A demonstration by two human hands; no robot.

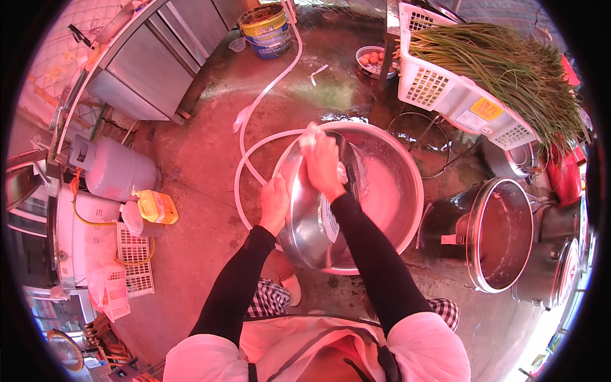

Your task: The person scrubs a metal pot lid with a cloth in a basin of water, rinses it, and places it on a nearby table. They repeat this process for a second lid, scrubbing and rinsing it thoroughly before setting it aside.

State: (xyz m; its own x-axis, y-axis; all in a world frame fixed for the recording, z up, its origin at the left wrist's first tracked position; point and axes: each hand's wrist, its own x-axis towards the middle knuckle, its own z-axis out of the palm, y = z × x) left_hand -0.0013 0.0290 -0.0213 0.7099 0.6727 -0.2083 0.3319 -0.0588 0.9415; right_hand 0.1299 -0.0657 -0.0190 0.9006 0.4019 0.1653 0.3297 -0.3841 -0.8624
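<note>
A shiny stainless-steel vessel [303, 229] with a pale label on it leans tilted inside a large round basin [414, 191]. Whitish, cloudy liquid [379, 186] covers the basin's bottom. My left hand [275, 204] grips the vessel's left edge, thumb pointing up. Over the vessel's upper part, my right hand [322, 160] is closed around a pale wad [342, 173], possibly a cloth, most of it hidden under the palm. Which way the vessel's opening faces is unclear.
A pale hose [237, 191] loops left of the basin. At right stand a tall steel pot [529, 238] and a white crate [425, 86] of long green stalks [496, 71]. A gas cylinder [121, 167] and yellow jug [157, 206] are left; a bucket [267, 36] stands ahead.
</note>
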